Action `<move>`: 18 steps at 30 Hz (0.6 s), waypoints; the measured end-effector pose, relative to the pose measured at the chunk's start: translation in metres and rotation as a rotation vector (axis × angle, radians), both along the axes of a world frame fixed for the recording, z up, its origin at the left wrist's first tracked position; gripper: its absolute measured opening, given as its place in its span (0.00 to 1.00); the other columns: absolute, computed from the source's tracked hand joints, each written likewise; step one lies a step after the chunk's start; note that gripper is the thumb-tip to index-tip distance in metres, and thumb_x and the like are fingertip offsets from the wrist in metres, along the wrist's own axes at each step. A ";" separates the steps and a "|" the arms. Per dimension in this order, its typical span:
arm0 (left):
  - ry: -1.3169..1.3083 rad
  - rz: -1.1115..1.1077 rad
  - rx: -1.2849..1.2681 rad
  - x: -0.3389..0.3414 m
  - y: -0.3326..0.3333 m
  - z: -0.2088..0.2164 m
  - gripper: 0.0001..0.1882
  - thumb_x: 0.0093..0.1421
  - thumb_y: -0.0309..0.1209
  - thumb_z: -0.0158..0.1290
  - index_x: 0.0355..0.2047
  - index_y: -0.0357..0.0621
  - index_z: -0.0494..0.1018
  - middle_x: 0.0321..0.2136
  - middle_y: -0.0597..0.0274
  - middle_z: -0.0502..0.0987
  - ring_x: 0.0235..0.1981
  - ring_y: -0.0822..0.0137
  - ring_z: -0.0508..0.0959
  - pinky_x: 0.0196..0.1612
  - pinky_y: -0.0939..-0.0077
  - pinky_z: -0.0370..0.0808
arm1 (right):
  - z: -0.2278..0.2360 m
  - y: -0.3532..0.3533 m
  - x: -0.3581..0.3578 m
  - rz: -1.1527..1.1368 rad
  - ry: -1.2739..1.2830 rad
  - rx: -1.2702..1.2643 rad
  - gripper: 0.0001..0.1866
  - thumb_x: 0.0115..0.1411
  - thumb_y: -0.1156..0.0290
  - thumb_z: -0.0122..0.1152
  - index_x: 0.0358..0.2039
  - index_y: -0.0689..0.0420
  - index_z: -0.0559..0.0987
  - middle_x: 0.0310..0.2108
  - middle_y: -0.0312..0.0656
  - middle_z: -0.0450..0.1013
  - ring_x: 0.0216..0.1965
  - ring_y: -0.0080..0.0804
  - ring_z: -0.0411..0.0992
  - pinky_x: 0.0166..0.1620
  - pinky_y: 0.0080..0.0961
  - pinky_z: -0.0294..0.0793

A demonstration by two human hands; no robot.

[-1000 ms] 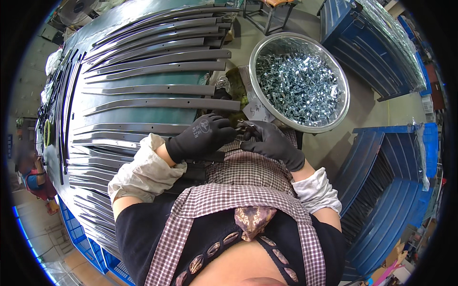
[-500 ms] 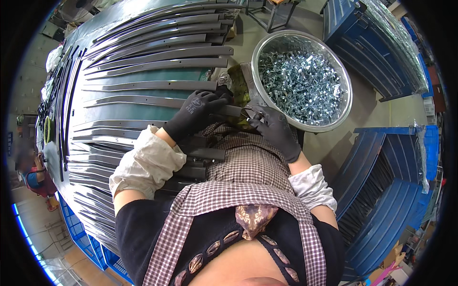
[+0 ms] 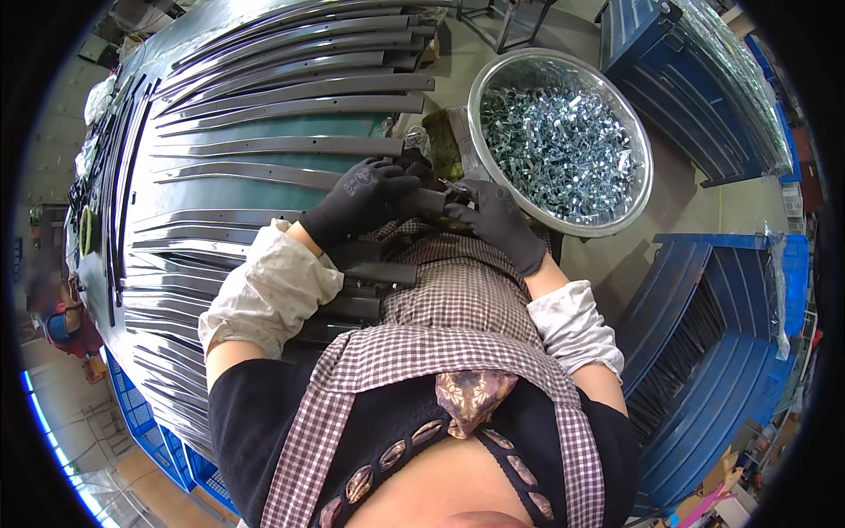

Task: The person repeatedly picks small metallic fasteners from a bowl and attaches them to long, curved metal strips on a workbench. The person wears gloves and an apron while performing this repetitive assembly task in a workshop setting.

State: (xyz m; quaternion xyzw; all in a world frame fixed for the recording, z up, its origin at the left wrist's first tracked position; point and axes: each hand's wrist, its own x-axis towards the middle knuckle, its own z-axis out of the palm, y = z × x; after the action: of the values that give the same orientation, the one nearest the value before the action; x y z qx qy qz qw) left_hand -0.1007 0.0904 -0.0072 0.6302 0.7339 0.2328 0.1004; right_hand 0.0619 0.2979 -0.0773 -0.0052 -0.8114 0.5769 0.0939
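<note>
My left hand (image 3: pixel 359 202), in a black glove, is closed around a dark grey strip (image 3: pixel 428 201) near its end, which points right. My right hand (image 3: pixel 503 227), also gloved in black, is at that end with its fingers bent around a small shiny metal clip (image 3: pixel 454 189). The clip is partly hidden by the fingers, and I cannot tell how far it sits on the strip. More dark strips (image 3: pixel 290 110) lie side by side on the green table (image 3: pixel 264 198) left of and beyond my hands.
A large clear tub (image 3: pixel 649 180) full of small metal clips (image 3: pixel 559 150) stands right of my hands. Blue metal bins (image 3: pixel 673 97) are at the right, the nearer bin (image 3: pixel 731 387) holding dark strips. At the far left is another person (image 3: pixel 66 321). Blue plastic crates (image 3: pixel 150 431) stand below the table edge.
My right hand has moved slightly up and left, closer in on the strip's end. My left hand keeps its hold, and the view has shifted a little.
</note>
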 end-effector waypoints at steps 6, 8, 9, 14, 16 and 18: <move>0.004 -0.002 0.042 0.007 -0.002 -0.002 0.24 0.54 0.36 0.64 0.52 0.48 0.78 0.36 0.55 0.81 0.37 0.50 0.80 0.43 0.58 0.76 | 0.033 -0.004 0.032 -0.176 0.075 0.437 0.10 0.65 0.67 0.58 0.39 0.61 0.77 0.33 0.53 0.76 0.35 0.52 0.76 0.40 0.42 0.74; -0.024 0.021 -0.017 0.008 -0.001 0.002 0.22 0.56 0.38 0.63 0.51 0.49 0.77 0.39 0.53 0.82 0.40 0.49 0.81 0.45 0.57 0.77 | 0.036 0.001 0.039 -0.236 -0.097 0.580 0.10 0.65 0.66 0.59 0.35 0.61 0.76 0.31 0.53 0.76 0.34 0.52 0.75 0.38 0.44 0.73; -0.024 0.017 0.004 0.006 -0.001 0.000 0.23 0.55 0.37 0.64 0.52 0.49 0.77 0.38 0.54 0.82 0.39 0.50 0.80 0.44 0.57 0.77 | 0.021 0.005 0.039 -0.320 0.048 0.542 0.13 0.65 0.64 0.59 0.31 0.61 0.73 0.29 0.52 0.75 0.31 0.53 0.74 0.36 0.46 0.71; -0.022 0.029 0.027 0.005 -0.004 -0.007 0.27 0.54 0.35 0.65 0.55 0.50 0.76 0.37 0.55 0.81 0.37 0.52 0.79 0.42 0.59 0.76 | 0.017 0.012 0.050 -0.133 -0.125 0.497 0.14 0.65 0.62 0.57 0.38 0.62 0.77 0.32 0.54 0.76 0.36 0.53 0.75 0.40 0.46 0.73; 0.012 0.031 0.004 0.005 -0.003 -0.005 0.25 0.55 0.36 0.63 0.54 0.50 0.76 0.39 0.54 0.81 0.39 0.50 0.80 0.44 0.58 0.77 | 0.014 0.012 0.051 -0.112 -0.034 0.529 0.15 0.65 0.61 0.58 0.41 0.61 0.78 0.34 0.54 0.76 0.38 0.53 0.75 0.41 0.45 0.75; 0.024 0.024 -0.008 0.004 -0.003 -0.006 0.25 0.55 0.36 0.62 0.54 0.50 0.76 0.40 0.53 0.81 0.39 0.49 0.81 0.45 0.57 0.78 | 0.015 0.011 0.053 -0.125 -0.007 0.551 0.15 0.65 0.62 0.58 0.43 0.60 0.80 0.34 0.54 0.77 0.38 0.53 0.76 0.42 0.45 0.75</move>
State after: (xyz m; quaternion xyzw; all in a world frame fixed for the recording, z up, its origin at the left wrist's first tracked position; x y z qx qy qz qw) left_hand -0.0967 0.0872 -0.0136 0.6236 0.7435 0.2235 0.0912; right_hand 0.1144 0.3092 -0.0623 -0.0314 -0.9361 0.3274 0.1244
